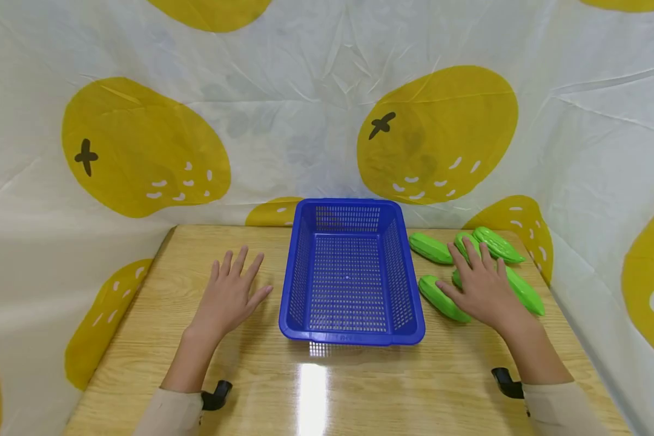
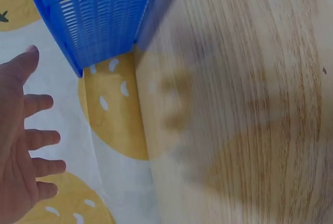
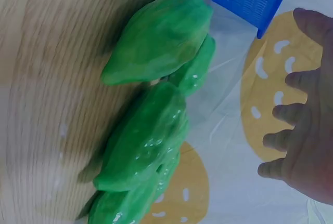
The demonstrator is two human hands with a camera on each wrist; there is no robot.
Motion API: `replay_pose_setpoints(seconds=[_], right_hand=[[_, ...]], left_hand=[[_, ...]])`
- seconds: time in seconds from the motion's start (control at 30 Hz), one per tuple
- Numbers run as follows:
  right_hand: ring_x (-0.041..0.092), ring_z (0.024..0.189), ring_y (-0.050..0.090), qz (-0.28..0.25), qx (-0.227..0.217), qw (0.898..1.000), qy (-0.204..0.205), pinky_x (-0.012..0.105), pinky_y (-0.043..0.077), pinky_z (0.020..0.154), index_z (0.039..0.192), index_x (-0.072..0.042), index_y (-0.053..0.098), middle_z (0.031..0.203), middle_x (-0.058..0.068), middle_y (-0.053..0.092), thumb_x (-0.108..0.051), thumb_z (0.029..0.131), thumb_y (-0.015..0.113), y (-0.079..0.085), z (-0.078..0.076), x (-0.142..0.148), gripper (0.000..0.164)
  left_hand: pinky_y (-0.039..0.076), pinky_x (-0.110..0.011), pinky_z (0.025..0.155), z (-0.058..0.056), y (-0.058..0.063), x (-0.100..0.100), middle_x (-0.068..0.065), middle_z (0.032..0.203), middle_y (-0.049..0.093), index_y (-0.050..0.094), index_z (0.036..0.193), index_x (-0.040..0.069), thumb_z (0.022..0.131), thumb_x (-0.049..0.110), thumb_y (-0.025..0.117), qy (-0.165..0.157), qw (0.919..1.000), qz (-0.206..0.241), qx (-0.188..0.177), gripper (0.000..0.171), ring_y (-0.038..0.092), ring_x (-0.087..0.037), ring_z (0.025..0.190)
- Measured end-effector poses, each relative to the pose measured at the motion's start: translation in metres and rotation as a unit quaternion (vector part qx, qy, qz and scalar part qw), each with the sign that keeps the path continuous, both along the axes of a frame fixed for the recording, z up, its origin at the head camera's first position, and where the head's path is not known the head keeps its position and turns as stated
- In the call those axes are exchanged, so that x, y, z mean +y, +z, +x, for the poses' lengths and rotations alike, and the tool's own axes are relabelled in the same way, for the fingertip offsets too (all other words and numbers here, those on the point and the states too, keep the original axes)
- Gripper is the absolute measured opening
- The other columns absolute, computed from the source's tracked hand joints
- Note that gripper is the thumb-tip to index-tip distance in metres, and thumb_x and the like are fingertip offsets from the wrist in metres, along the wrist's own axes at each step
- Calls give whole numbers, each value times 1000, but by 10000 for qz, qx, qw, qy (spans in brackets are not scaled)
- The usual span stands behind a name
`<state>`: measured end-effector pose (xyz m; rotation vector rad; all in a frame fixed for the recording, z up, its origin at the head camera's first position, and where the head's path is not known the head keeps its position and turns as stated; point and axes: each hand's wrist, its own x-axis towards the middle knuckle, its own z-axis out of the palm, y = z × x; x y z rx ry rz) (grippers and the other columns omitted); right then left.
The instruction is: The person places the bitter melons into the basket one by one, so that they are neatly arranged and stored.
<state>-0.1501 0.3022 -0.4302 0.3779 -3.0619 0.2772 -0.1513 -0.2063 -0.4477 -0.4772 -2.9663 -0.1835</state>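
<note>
A blue plastic basket (image 1: 349, 336) with perforated walls stands upright in the middle of the table, and its inside shows bare. To the right of it lie several bright green, ridged gourds (image 1: 441, 300), tapered at one end and glossy, like bitter melons. My right hand (image 1: 485, 293) hovers over this group with its fingers spread, covering parts of some gourds. In the right wrist view, a gap shows between that hand (image 3: 307, 125) and the gourds (image 3: 158, 37). Left of the basket, my left hand (image 1: 226, 300) is held palm down, fingers spread, with nothing in it.
The wooden table (image 1: 251, 387) has a shiny surface with a bright reflection in front of the basket. A white cloth (image 1: 294, 139) printed with yellow fruit hangs behind and along both sides. Black wrist mounts (image 1: 216, 396) show at both sleeves.
</note>
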Motion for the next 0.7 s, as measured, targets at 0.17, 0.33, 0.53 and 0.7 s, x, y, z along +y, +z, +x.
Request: replay_pose_setpoints(seconds=[0.17,0.33,0.53,0.7], right_hand=[[63,149,10,-29,-137,9998,149,88,15,109,166,-8,15,169,29,11,-55,102,57,-3,-2,4,90],[61,148,21,-205,-94,9990,389,87,19,108,165,-6,19,168,30,14,-52,101,61,-4,-3,4,89],[58,145,30,-461,26,9963,727,79,29,111,163,-1,25,166,31,20,-45,99,67,-11,-3,4,88],[59,147,27,-967,-457,9917,720,78,33,110,165,-4,20,169,27,14,-45,101,65,-11,-4,5,88]], left_hand=[[19,-72,122,-4,-1,1,-25,168,23,31,164,17,105,57,48,-102,9995,242,-172,73,23,-54,152],[22,-70,123,-5,-1,3,-26,167,25,30,164,17,106,55,49,-234,9984,463,-238,73,25,-53,152],[29,-65,123,-6,-3,7,-25,165,30,31,164,16,106,51,52,-517,9943,909,-227,71,34,-49,148],[33,-66,120,-7,-4,12,-26,164,31,30,164,16,106,49,53,-658,9909,1124,-342,70,34,-49,148]])
